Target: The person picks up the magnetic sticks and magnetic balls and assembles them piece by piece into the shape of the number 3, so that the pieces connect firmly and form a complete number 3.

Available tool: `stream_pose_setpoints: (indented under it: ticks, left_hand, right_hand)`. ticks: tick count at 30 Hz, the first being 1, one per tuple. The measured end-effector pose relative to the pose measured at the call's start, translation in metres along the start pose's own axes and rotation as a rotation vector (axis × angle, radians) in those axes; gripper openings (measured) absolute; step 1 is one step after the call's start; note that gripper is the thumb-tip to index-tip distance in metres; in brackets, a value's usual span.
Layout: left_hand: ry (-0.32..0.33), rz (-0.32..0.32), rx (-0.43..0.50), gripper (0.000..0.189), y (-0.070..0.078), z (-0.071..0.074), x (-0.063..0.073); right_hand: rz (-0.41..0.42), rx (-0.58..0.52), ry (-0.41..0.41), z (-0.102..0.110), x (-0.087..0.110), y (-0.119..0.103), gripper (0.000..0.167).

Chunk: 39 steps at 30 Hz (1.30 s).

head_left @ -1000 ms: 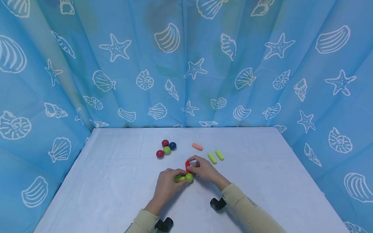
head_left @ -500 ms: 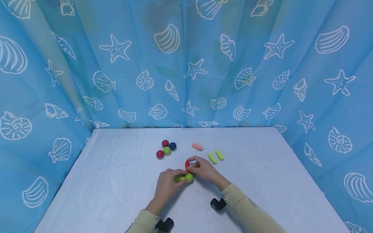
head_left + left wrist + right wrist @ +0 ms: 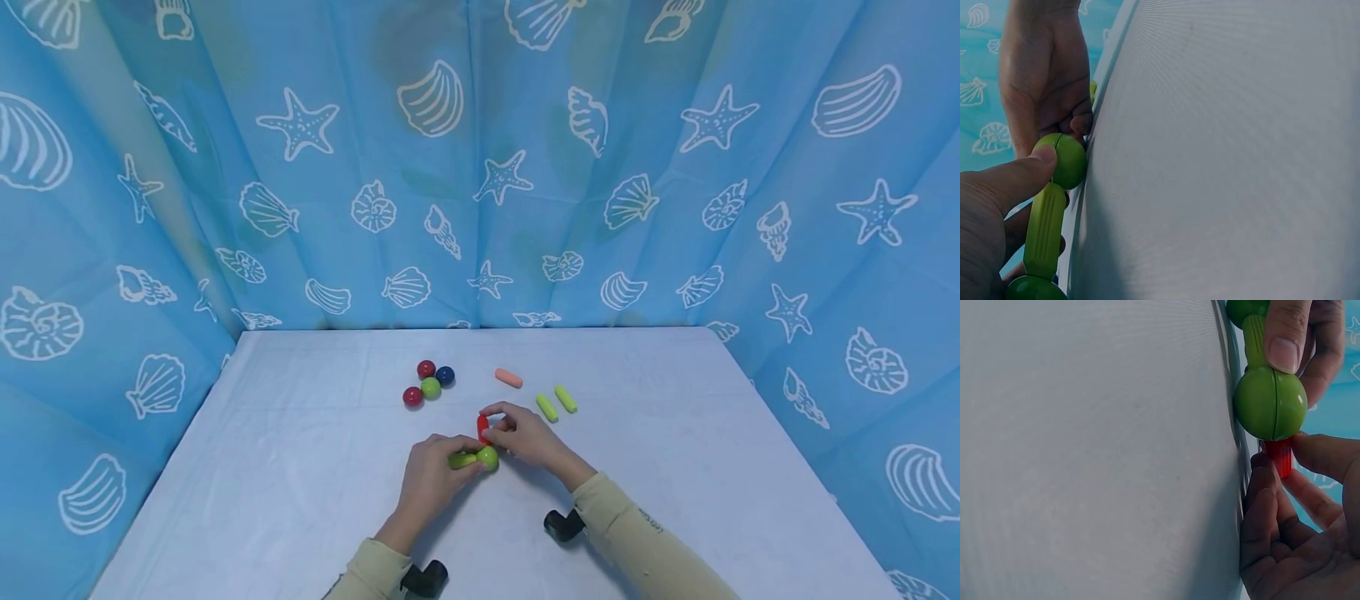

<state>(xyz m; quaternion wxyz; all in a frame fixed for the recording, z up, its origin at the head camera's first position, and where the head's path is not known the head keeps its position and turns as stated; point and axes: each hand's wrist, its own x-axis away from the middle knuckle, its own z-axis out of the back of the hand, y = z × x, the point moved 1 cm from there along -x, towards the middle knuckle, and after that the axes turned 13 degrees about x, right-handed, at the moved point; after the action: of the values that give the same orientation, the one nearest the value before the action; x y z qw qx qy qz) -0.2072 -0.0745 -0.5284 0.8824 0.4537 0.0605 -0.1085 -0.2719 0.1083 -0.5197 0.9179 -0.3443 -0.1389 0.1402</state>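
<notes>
Near the middle of the table, my left hand (image 3: 435, 475) grips a toy piece made of a lime green rod (image 3: 1044, 231) with a ball at each end. Its thumb lies on the lime ball (image 3: 1270, 403); the darker green ball (image 3: 1036, 289) at the other end is partly out of frame in the left wrist view. My right hand (image 3: 528, 437) pinches a short red rod (image 3: 483, 428) between thumb and fingers. In the right wrist view, one end of the red rod meets the lime ball, and the fingers partly cover it.
Behind the hands, two red balls, a lime ball (image 3: 431, 387) and a dark blue ball (image 3: 445, 376) sit grouped on the white table (image 3: 300, 467). An orange rod (image 3: 508, 378) and two lime rods (image 3: 566, 398) lie to their right. A blue shell-print curtain (image 3: 480, 167) surrounds the table.
</notes>
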Motion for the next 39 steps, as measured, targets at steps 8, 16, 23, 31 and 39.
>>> stream_pose_setpoints:
  ticks: [8,16,23,31,39]
  left_hand:
    - [0.006,0.004,0.009,0.029,-0.002,0.001,0.002]
    - [0.007,-0.001,0.01,0.029,-0.003,0.002,0.002]
    - [0.012,-0.004,0.003,0.028,-0.003,0.003,0.003]
    - [-0.001,0.008,-0.002,0.028,-0.003,0.004,0.001]
    - [-0.007,-0.008,0.012,0.027,-0.002,0.002,-0.001]
  right_hand:
    - [0.004,0.01,0.0,0.0,-0.005,0.0,0.036]
    - [-0.005,0.003,0.048,0.001,-0.018,0.003,0.031]
    - [0.029,0.057,0.043,0.006,-0.034,-0.003,0.031]
    - [0.062,0.122,0.069,0.009,-0.058,-0.011,0.03]
    - [0.07,0.116,0.025,0.012,-0.083,-0.016,0.036]
